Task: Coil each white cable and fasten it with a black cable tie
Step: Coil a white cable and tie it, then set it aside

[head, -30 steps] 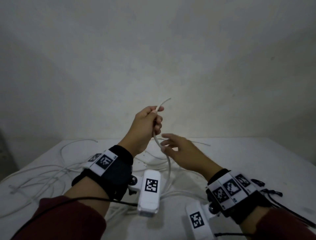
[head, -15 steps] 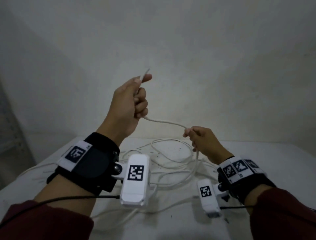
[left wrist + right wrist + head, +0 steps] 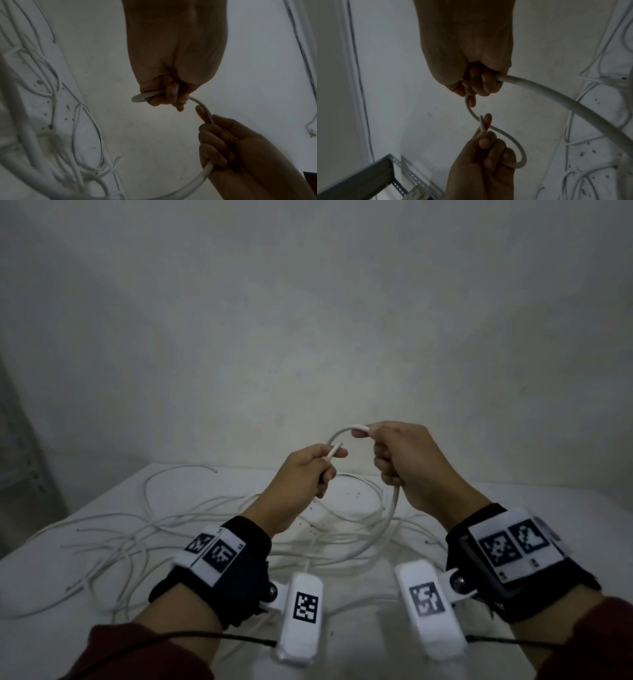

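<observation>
Above the table, both hands hold one white cable [image 3: 337,436]. My left hand [image 3: 325,467] grips it near its cut end, which sticks out past the thumb. From there the cable bends in a short arch to my right hand [image 3: 373,446], which holds it in a fist. Below that fist the cable [image 3: 390,522] hangs in a curve down to the table. In the left wrist view the left hand [image 3: 171,97] and right hand [image 3: 217,142] are joined by the cable [image 3: 203,106]. In the right wrist view the thick cable [image 3: 556,98] leaves the right hand [image 3: 479,86]. No black tie shows.
Several loose white cables [image 3: 137,542] sprawl over the white table [image 3: 548,501], mostly left and centre. A plain wall stands close behind. A grey metal rack [image 3: 359,175] stands beside the table's left side.
My left hand has come down and my right hand has risen, and they have drawn close together. The stretch of cable between them now bends into a small arch.
</observation>
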